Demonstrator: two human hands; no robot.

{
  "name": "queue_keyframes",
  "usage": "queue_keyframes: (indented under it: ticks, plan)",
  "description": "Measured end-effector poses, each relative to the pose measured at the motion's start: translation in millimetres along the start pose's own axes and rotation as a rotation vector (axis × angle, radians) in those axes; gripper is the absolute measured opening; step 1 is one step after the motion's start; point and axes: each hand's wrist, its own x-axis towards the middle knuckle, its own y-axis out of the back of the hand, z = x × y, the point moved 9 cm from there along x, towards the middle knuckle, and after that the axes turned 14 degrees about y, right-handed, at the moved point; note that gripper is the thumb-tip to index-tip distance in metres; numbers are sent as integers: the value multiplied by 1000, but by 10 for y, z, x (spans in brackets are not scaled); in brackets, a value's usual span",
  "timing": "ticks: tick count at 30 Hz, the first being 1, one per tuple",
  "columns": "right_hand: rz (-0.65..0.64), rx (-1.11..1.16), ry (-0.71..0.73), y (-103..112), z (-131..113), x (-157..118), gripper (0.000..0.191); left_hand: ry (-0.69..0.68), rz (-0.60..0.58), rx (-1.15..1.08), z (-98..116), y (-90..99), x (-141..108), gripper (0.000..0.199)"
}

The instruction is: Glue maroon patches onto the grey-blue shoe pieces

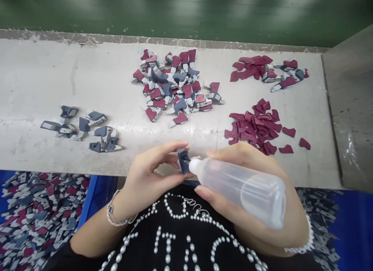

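Note:
Between the fingertips and thumb of my left hand is a small dark blue-grey plastic part, its hollow side facing up. My right hand is wrapped round a translucent squeeze bottle with a white cap. The bottle lies tilted, and its nozzle points into the hollow of the part, at or very near its surface. What liquid is inside cannot be made out. To the right of the bottle is a pile of small maroon pieces. Several blue-grey and light grey parts lie to the left of my left hand.
A heap of maroon, blue and grey assembled parts sits mid-table. More maroon pieces and a few assembled parts are at the back right. Full blue bins stand below the table's front edge. A green wall and metal side panel border the table.

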Motion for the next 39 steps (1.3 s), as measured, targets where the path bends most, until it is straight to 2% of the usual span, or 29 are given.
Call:
queue_keyframes:
  ticks: [4,10,17,25,32,39]
  plan:
    - [-13,-25,-3,11,8,-14,27,-16,2,-6,3,19,-3,57]
    - [-109,-69,20,-42,-22,-71,24,-1,22,14,-42,59,1,59]
    - [-34,-73,-13,21,7,-55,23,-32,12,38,10,34,-6,56]
    - [-133,-118,38,-54,-20,-69,22,-22,57,97,-16,89,-16,54]
    - [-36,-101,-35,86,19,-67,20,-6,107,153,-7,115,-18,53]
    - [-130,-192,55,-29,-54,-60,22,-27,102,141,-3,103,-24,55]
